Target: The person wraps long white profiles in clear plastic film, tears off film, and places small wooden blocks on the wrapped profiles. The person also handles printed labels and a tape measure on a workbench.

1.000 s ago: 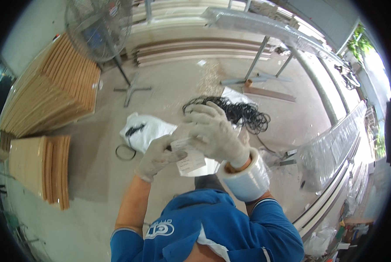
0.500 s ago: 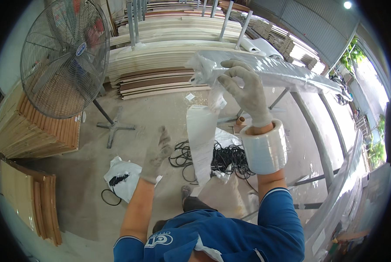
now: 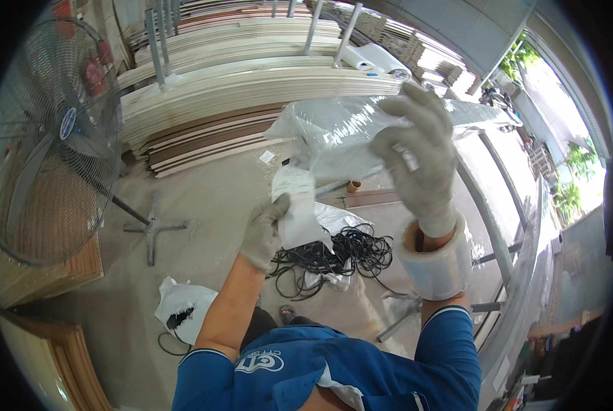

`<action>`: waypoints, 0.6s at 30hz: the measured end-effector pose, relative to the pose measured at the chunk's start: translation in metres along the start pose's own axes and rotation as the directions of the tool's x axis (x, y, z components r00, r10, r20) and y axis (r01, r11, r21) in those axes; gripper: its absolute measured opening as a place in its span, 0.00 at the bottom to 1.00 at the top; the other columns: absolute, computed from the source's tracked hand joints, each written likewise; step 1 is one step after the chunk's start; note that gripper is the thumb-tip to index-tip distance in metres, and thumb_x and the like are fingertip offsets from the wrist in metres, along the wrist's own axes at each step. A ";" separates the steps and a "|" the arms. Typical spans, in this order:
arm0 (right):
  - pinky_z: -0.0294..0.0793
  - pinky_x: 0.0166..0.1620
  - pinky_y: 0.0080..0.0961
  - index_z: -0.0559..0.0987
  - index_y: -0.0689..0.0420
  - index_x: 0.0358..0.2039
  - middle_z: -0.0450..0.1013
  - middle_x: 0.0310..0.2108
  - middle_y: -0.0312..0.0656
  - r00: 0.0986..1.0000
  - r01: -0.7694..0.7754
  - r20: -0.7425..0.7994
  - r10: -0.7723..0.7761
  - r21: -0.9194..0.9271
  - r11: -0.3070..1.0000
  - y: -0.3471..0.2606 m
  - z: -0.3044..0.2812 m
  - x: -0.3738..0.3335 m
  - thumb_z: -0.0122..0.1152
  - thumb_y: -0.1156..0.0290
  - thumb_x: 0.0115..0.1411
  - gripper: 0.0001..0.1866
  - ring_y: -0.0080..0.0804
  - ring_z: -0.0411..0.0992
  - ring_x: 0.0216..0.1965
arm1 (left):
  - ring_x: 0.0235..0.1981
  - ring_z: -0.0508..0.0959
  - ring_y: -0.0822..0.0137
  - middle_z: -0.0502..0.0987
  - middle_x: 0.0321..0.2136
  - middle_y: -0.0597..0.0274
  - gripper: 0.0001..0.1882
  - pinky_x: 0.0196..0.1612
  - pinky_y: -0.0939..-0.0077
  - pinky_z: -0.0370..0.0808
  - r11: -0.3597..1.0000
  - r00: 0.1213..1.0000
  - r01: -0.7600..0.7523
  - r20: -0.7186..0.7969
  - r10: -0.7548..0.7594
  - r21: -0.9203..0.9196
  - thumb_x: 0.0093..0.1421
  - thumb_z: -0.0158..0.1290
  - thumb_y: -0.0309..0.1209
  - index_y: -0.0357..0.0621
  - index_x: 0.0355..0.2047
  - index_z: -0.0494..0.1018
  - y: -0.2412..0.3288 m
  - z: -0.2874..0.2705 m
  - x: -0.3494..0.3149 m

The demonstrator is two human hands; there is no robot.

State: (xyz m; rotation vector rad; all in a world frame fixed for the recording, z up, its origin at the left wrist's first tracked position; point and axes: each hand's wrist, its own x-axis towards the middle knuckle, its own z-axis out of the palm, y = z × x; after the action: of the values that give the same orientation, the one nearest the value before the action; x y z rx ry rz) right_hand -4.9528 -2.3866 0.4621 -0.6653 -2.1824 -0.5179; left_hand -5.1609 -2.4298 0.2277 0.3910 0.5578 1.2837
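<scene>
My gloved left hand (image 3: 264, 229) grips the edge of a white sheet (image 3: 296, 209) between thumb and fingers. Beside the sheet's upper end, the clear-wrapped long bundle (image 3: 341, 127) shows its near end, loosely covered in film. Over this bundle is my gloved right hand (image 3: 419, 147), fingers spread and bent, somewhat blurred; I see nothing held in it. Whether it touches the film is unclear. A roll of clear stretch film (image 3: 435, 257) is worn around my right forearm, just below the glove.
A pedestal fan (image 3: 53, 137) stands at left above stacked brown boards (image 3: 46, 257). Tangled black straps (image 3: 341, 257) lie on the floor, with a white sack (image 3: 183, 308) nearer me. Metal stand legs (image 3: 488, 205) support the bundle. Long panels (image 3: 245, 82) are stacked behind.
My left hand has risen to the right and taken hold of the white sheet, which no longer hangs as low. The right hand has shifted right. The whole view has turned slightly.
</scene>
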 end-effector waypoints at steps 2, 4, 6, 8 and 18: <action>0.66 0.60 0.36 0.82 0.58 0.30 0.76 0.51 0.43 0.961 -0.270 -0.033 0.275 0.110 0.957 0.021 0.015 0.007 0.70 0.70 0.54 0.07 0.41 0.70 0.57 | 0.50 0.79 0.63 0.78 0.49 0.52 0.19 0.55 0.67 0.77 1.000 0.998 -0.006 -0.057 0.005 -0.016 0.69 0.51 0.32 0.31 0.54 0.70 0.005 -0.019 0.002; 0.69 0.55 0.32 0.84 0.58 0.32 0.77 0.49 0.44 0.861 -0.492 0.027 0.507 0.294 0.820 0.050 0.041 0.014 0.68 0.63 0.57 0.10 0.41 0.73 0.53 | 0.51 0.79 0.62 0.78 0.50 0.51 0.19 0.55 0.67 0.77 0.999 0.989 -0.043 -0.140 0.041 -0.008 0.68 0.52 0.32 0.30 0.54 0.70 0.013 -0.033 -0.002; 0.68 0.55 0.29 0.84 0.61 0.37 0.78 0.49 0.47 0.692 -0.699 0.149 0.706 0.383 0.604 0.079 0.075 0.012 0.65 0.63 0.60 0.14 0.38 0.73 0.52 | 0.52 0.78 0.62 0.77 0.51 0.52 0.20 0.57 0.67 0.75 0.996 0.994 -0.080 -0.071 0.082 0.027 0.68 0.53 0.32 0.31 0.55 0.70 0.027 -0.042 -0.010; 0.68 0.55 0.27 0.84 0.62 0.40 0.79 0.47 0.48 0.546 -0.819 0.270 0.793 0.371 0.437 0.101 0.111 0.004 0.64 0.61 0.60 0.17 0.36 0.74 0.51 | 0.53 0.77 0.63 0.77 0.52 0.54 0.20 0.59 0.67 0.73 0.997 0.994 -0.071 -0.076 0.074 0.039 0.68 0.53 0.31 0.31 0.55 0.70 0.046 -0.048 -0.019; 0.72 0.55 0.38 0.87 0.49 0.39 0.82 0.40 0.44 0.300 -0.721 0.274 0.914 -0.562 0.405 0.135 0.171 -0.010 0.68 0.41 0.48 0.27 0.40 0.79 0.47 | 0.56 0.75 0.60 0.75 0.55 0.55 0.22 0.62 0.64 0.70 0.976 0.998 -0.068 -0.023 0.064 -0.207 0.70 0.48 0.35 0.35 0.60 0.67 0.147 -0.041 -0.003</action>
State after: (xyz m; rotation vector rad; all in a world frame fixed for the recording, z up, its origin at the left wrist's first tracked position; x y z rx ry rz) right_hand -4.9615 -2.1895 0.3687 -2.2611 -1.8018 -0.0852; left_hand -5.3011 -2.3979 0.2786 0.2272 0.4218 1.3954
